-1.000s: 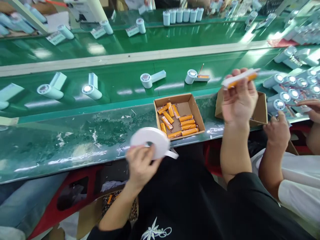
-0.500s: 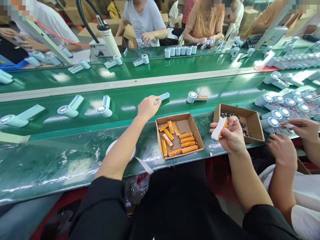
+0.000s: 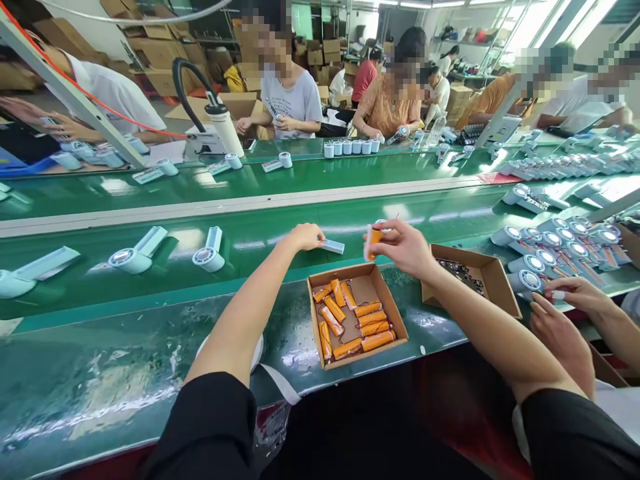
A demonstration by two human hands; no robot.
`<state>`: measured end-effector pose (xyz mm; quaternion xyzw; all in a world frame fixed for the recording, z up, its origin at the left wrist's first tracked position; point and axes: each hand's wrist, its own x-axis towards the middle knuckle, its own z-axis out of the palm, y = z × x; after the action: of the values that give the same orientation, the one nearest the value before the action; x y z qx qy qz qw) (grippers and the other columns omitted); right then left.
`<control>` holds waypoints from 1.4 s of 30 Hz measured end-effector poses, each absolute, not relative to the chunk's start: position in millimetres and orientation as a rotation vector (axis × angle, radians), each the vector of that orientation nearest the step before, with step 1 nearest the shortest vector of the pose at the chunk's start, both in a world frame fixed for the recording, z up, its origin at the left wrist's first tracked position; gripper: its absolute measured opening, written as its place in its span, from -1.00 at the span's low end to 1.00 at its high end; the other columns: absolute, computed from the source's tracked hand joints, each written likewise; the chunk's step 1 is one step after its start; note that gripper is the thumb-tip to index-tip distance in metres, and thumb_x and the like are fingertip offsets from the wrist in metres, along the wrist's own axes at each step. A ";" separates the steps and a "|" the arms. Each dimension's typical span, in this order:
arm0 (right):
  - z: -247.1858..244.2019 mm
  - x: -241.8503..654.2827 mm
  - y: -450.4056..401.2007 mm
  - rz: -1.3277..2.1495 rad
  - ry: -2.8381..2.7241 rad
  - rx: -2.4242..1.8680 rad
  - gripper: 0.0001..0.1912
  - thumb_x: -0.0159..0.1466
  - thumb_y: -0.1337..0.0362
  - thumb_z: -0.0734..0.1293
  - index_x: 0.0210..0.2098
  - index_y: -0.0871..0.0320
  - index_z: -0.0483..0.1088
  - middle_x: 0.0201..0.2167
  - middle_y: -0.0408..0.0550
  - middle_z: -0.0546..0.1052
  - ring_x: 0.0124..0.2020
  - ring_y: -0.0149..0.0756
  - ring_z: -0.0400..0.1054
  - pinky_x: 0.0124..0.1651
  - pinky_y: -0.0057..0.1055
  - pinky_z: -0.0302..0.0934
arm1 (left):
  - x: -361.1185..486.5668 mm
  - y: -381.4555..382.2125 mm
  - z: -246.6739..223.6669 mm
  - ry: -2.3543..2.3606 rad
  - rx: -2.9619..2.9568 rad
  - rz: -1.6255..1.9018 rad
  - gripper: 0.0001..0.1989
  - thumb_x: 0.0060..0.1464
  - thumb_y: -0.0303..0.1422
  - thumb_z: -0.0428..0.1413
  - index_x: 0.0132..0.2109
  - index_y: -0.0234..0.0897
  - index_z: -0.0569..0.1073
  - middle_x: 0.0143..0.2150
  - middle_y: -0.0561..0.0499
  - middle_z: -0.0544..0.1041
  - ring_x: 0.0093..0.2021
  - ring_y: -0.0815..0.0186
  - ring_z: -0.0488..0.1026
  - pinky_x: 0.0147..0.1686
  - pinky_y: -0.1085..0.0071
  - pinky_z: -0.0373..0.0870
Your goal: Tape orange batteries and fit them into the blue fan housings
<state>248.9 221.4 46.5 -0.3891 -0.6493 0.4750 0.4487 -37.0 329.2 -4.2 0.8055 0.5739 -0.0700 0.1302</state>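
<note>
My left hand (image 3: 306, 236) is over the belt, its fingers closed on a light-blue plastic housing (image 3: 333, 247). Only the housing's open handle shows; the hand hides its round end. Between the thumb and fingers of my right hand (image 3: 406, 248) is an orange battery (image 3: 375, 241) with a white strip along its side, held just right of that handle. Behind the right hand, another housing is mostly hidden. Below both hands stands a cardboard box (image 3: 314, 333) with several orange wired batteries. A roll of white tape (image 3: 258, 353) lies partly under my left forearm.
A second cardboard box (image 3: 500, 293) holds small dark parts. Light-blue housings (image 3: 131, 259) lie along the green belt (image 3: 260, 233), and more are grouped at right. A co-worker's hands (image 3: 565, 327) work close on my right. Other people sit across the line.
My right hand has moved left and forward with the battery, from beside the parts box to near the housing. My left hand stays at the housing. The camera view has tilted up.
</note>
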 end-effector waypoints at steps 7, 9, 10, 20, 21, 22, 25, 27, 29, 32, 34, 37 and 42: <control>-11.5 167.5 321.2 0.607 -2.396 -1.263 -0.71 0.41 0.20 0.37 0.11 0.05 0.44 -0.28 -0.19 0.69 -0.24 -0.31 0.58 -0.12 -0.43 0.36 | -36.6 331.0 -8.6 1.717 2.307 -0.033 -0.72 0.26 -0.24 0.06 -0.03 -0.06 0.64 0.02 0.01 0.69 0.05 0.17 0.59 -0.01 0.40 0.42; -18.0 167.1 327.5 0.547 -2.487 -1.298 -0.73 0.39 0.20 0.38 0.07 0.04 0.48 -0.28 -0.15 0.69 -0.20 -0.23 0.57 -0.11 -0.40 0.32 | -33.1 332.7 -14.4 1.736 2.288 0.031 -0.73 0.30 -0.24 0.04 -0.02 -0.08 0.63 0.03 -0.03 0.68 0.05 0.14 0.58 -0.02 0.37 0.41; -19.8 169.5 329.2 0.505 -2.532 -1.325 -0.73 0.38 0.19 0.40 0.07 0.03 0.50 -0.24 -0.11 0.69 -0.16 -0.17 0.57 -0.09 -0.38 0.31 | -31.3 333.8 -17.4 1.742 2.276 0.068 -0.73 0.31 -0.25 0.03 -0.02 -0.09 0.62 0.04 -0.04 0.68 0.05 0.14 0.58 -0.02 0.36 0.41; -18.6 159.0 336.6 0.208 -3.004 -1.496 -0.52 0.41 -0.02 0.29 0.26 -0.11 0.47 0.05 0.12 0.63 0.05 0.13 0.53 0.03 -0.09 0.35 | -18.0 340.2 -36.8 1.777 2.126 0.317 -0.78 0.34 -0.30 0.04 -0.05 -0.14 0.59 0.02 -0.06 0.66 0.05 0.16 0.56 0.03 0.30 0.40; -15.9 155.6 338.5 0.193 -3.044 -1.489 -0.54 0.41 -0.01 0.28 0.24 -0.10 0.49 0.05 0.13 0.63 0.05 0.12 0.53 0.04 -0.09 0.35 | -15.6 339.9 -36.7 1.778 2.118 0.326 -0.78 0.34 -0.29 0.05 -0.04 -0.16 0.59 0.02 -0.06 0.66 0.04 0.17 0.56 0.04 0.29 0.40; -13.0 153.0 340.2 0.178 -3.079 -1.481 -0.55 0.42 0.00 0.27 0.22 -0.08 0.51 0.04 0.14 0.63 0.05 0.11 0.53 0.04 -0.10 0.35 | -13.0 339.3 -36.1 1.775 2.112 0.333 -0.78 0.34 -0.29 0.05 -0.04 -0.17 0.59 0.01 -0.06 0.66 0.03 0.18 0.56 0.04 0.28 0.41; -6.5 151.7 342.6 0.122 -3.144 -1.467 -0.58 0.44 0.02 0.24 0.15 -0.02 0.56 0.01 0.16 0.64 0.03 0.07 0.54 0.01 -0.16 0.36 | -8.4 335.3 -31.3 1.767 2.097 0.362 -0.79 0.34 -0.27 0.06 -0.03 -0.14 0.59 0.00 -0.02 0.67 0.00 0.22 0.57 0.02 0.32 0.43; -6.1 155.7 341.1 0.078 -3.154 -1.469 -0.59 0.46 0.05 0.22 0.16 -0.01 0.55 0.01 0.15 0.64 0.03 0.05 0.54 0.00 -0.19 0.36 | -15.8 329.1 -26.6 1.786 2.078 0.398 -0.75 0.34 -0.18 0.10 0.06 -0.08 0.56 0.07 0.01 0.65 0.04 0.24 0.56 0.03 0.38 0.42; -8.6 161.6 338.7 0.050 -3.147 -1.461 -0.57 0.48 0.06 0.19 0.22 -0.07 0.50 0.05 0.10 0.64 0.04 0.02 0.54 0.01 -0.22 0.36 | -38.9 319.6 -22.0 1.855 2.039 0.455 -0.55 0.33 -0.03 0.09 0.24 -0.10 0.45 0.22 -0.08 0.57 0.17 0.16 0.50 0.13 0.31 0.40; -14.4 169.8 336.8 0.037 -3.118 -1.461 -0.54 0.50 0.03 0.13 0.29 -0.16 0.44 0.07 0.03 0.63 0.05 0.01 0.53 0.02 -0.19 0.35 | -101.6 300.6 -16.8 2.247 1.849 0.394 -0.21 0.27 0.10 0.08 0.44 -0.29 0.20 0.44 -0.38 0.30 0.43 -0.17 0.22 0.26 -0.02 0.32; -17.7 173.4 337.0 0.046 -3.101 -1.469 -0.53 0.50 0.02 0.12 0.28 -0.15 0.45 0.06 0.03 0.64 0.04 0.03 0.53 0.03 -0.17 0.36 | -151.2 287.0 -13.8 2.542 1.613 0.153 -0.12 0.20 0.05 0.16 0.47 -0.36 0.14 0.47 -0.49 0.19 0.45 -0.32 0.15 0.23 -0.14 0.34; -21.8 177.4 337.9 0.071 -3.087 -1.468 -0.53 0.50 0.04 0.13 0.28 -0.13 0.46 0.04 0.04 0.65 0.01 0.02 0.54 0.04 -0.16 0.36 | -217.7 269.3 -8.7 2.644 1.415 -0.118 -0.21 0.10 -0.10 0.25 0.38 -0.39 0.31 0.40 -0.52 0.25 0.26 -0.27 0.42 0.12 -0.04 0.46; -29.9 185.1 340.0 0.067 -3.042 -1.467 -0.50 0.51 0.06 0.12 0.34 -0.09 0.41 0.13 0.06 0.62 0.05 0.03 0.55 0.05 -0.15 0.38 | -295.3 250.7 0.0 2.611 1.512 -0.179 -0.27 0.02 -0.15 0.26 0.31 -0.32 0.43 0.41 -0.40 0.24 0.15 -0.11 0.50 0.14 0.11 0.46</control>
<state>185.1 340.0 -29.9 -0.4312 -0.8943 0.0197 -0.1181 -295.3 250.7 0.0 0.4994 0.8623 -0.0592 0.0594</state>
